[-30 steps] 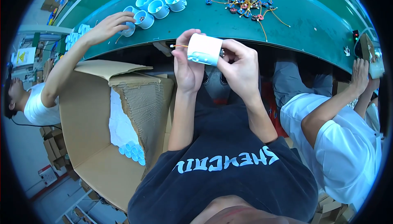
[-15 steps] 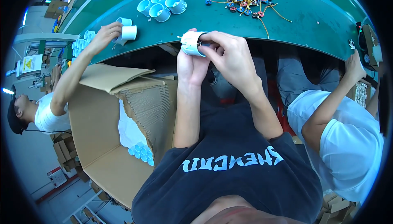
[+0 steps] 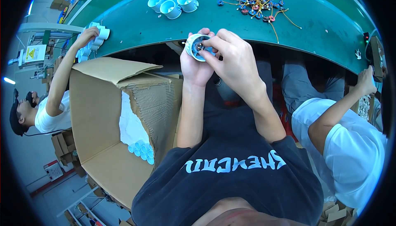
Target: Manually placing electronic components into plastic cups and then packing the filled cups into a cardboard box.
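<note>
My left hand [image 3: 194, 70] cradles a light-blue plastic cup-shaped housing [image 3: 190, 49], its open mouth tilted up toward me. Into that mouth reach the thumb and fingers of my right hand [image 3: 237, 56], pinching a small dark round part [image 3: 200, 46] that looks like a little motor or coil. Whether it touches the bottom of the housing I cannot make out. Beyond my hands, on the green table [image 3: 136, 23], stands a cluster of similar housings [image 3: 170, 8]. To their right lies a tangled heap of small blue and red coil-like parts with yellow wires [image 3: 258, 1].
Left of my forearm stands a big open cardboard box [image 3: 97, 131] with more blue housings [image 3: 142, 151] inside. A co-worker's hand [image 3: 88, 36] touches stacked housings [image 3: 99, 40] at the table's left. Another person's hand [image 3: 366, 81] is at the right edge.
The housing has turned so its mouth faces me more, showing the dark part inside. The left co-worker's hand has moved left with housings, to the stack. My view has shifted slightly.
</note>
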Demonstrator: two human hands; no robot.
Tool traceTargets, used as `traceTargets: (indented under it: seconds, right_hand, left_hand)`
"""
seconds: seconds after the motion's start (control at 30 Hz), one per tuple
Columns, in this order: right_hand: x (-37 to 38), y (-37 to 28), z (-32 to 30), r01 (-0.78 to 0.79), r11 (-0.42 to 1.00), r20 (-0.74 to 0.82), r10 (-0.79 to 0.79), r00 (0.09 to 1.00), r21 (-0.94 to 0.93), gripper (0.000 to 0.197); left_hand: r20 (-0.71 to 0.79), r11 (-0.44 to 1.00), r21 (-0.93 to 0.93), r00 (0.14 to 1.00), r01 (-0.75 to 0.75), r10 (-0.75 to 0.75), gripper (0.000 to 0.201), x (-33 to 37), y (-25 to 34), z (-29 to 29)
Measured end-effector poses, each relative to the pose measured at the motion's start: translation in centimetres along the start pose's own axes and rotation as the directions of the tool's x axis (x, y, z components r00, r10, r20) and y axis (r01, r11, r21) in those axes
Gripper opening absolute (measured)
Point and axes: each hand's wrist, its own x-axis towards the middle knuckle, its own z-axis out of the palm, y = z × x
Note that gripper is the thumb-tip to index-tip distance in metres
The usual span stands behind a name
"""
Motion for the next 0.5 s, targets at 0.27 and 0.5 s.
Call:
traceTargets:
  seconds: [0.27, 0.5]
  right_hand:
    - [0.5, -1.3, 0.6, 0.014, 0.999, 0.011, -0.014, 1.000, -0.035, 0.017]
    - [0.1, -1.5, 0.4, -0.039, 0.998, 0.046, 0.041, 0.998, -0.046, 0.017]
  left_hand:
    - [0.073, 0.984, 0.164, 0.996, -0.064, 0.052, 0.045, -0.4, 1.2, 0.6]
    - [0.120, 0.987, 0.157, 0.993, -0.032, 0.013, 0.047, -0.6, 1.0, 0.7]
